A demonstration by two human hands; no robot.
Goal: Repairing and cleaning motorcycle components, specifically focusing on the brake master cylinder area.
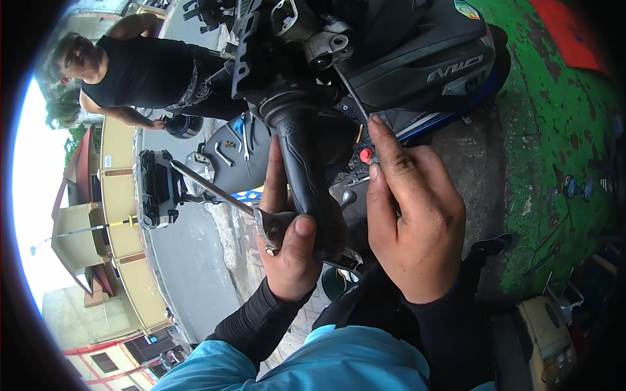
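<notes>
My left hand [290, 254] is wrapped round the black rubber handlebar grip [293, 163] of a scooter, with its thumb against the lower end beside a silver metal fitting [266, 228] and a long silver rod [208, 188]. My right hand [411, 221] pinches a slim dark shaft [352, 94], apparently a screwdriver, with a small red piece [366, 155] at the fingertips. The shaft reaches up to a metal bracket [329, 49] beside the black switch housing [248, 58]. Its far tip is too small to make out.
A person [137, 72] in a black sleeveless top stands at the upper left. Wrenches and pliers [242, 137] lie on the seat [254, 169] near a black top box [158, 189]. The scooter's body [417, 58] fills the top right, above a green, worn floor [535, 163]. A bucket [338, 283] is below.
</notes>
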